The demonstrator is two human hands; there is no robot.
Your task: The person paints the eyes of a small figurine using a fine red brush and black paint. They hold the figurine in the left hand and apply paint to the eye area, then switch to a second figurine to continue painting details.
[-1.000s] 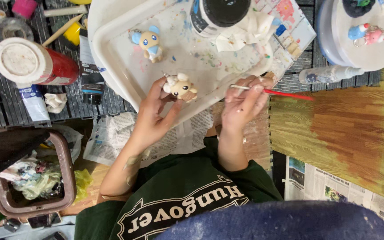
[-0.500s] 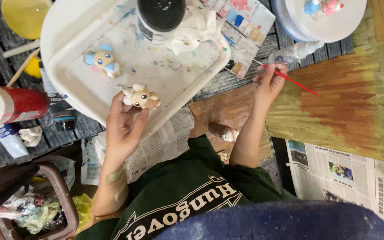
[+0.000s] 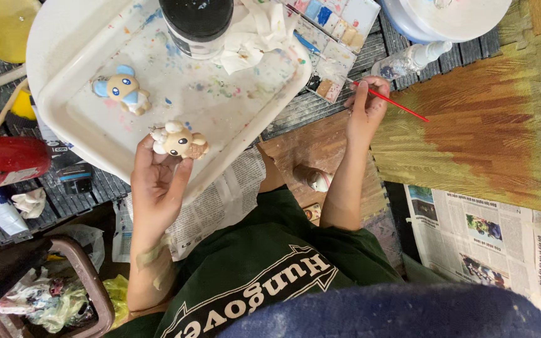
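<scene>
The left hand [image 3: 158,188] is closed round a small cream and tan figurine [image 3: 178,140], fingers and thumb pinching its base. The figurine is held upright just over the near edge of the white tray [image 3: 233,112]. The right hand [image 3: 365,107] pinches a thin red-handled brush [image 3: 396,104] between thumb and fingers; the brush tip points into the paint palette [image 3: 336,37], the handle slants out over the painted wooden board [image 3: 489,125].

On the tray stand a second figurine with blue ears [image 3: 123,91], well apart from the held one, a black-lidded jar [image 3: 196,25] and a crumpled white cloth [image 3: 255,34] touching it. The middle of the tray is open, flecked with paint.

Left of the tray lies a red cylinder with a white cap [image 3: 7,164] on its side. Newspaper [image 3: 220,200] sits under the near tray edge, with more [image 3: 489,238] below the board. A round white tub [image 3: 452,15] sits at the top right.
</scene>
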